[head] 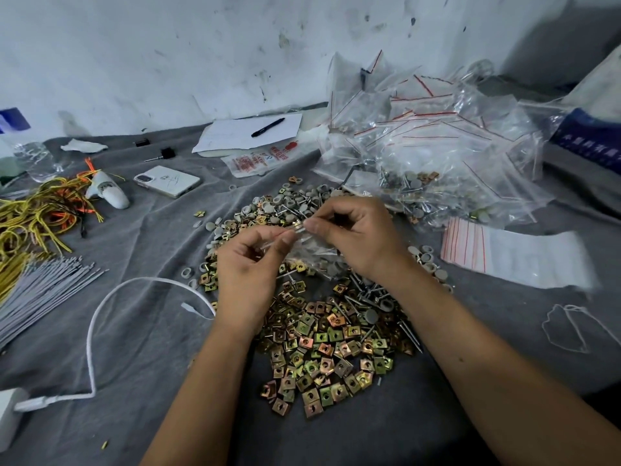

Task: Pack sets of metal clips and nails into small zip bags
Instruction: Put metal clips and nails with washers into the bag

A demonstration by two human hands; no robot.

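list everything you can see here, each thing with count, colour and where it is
zip bag: one, clear, pinched at its top edge by both hands
metal clips: many, brassy, pile at centre front
nails: many, silver, beside the clips under the right wrist
round caps: many, grey, behind the hands
filled bags: heap, clear with red stripes, back right
empty bags: flat stack, clear, right
phone: one, white, left of centre
pen: one, black, on white paper
cords: bundle, yellow and orange, far left
rods: bundle, grey, left edge
cable: one, white, front left
cloth: grey, covering the table
left hand: pinching the bag
right hand: pinching the bag
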